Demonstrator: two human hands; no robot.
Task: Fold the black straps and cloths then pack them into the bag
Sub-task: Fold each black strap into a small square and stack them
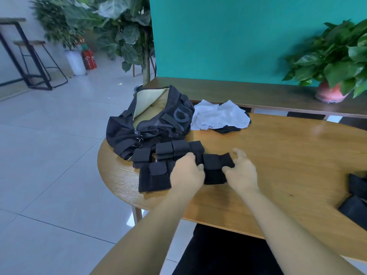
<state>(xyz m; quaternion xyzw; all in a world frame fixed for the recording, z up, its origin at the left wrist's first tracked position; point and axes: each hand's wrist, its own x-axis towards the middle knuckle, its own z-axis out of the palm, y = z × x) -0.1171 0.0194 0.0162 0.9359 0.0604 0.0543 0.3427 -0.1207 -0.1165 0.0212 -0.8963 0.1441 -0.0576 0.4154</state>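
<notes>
L hand (187,171) & R hand (241,172) both pinch one folded black strap (215,168) on the table (278,155), hands close together. More folded straps (168,153) just beside; bag (151,120) behind (gaping open).

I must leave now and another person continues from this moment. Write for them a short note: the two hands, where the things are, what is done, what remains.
Hands: left hand and right hand both grip the folded black strap at the table's near edge.
Things: the bag lies open at the table's far left, its pale lining showing. More folded straps lie between it and the hands. A white cloth lies right of the bag, over a dark piece. More black pieces sit at the right edge.
Done: several straps folded.
Left: fold the cloths and the right-edge pieces. Nothing visible in the bag, so pack all.
</notes>
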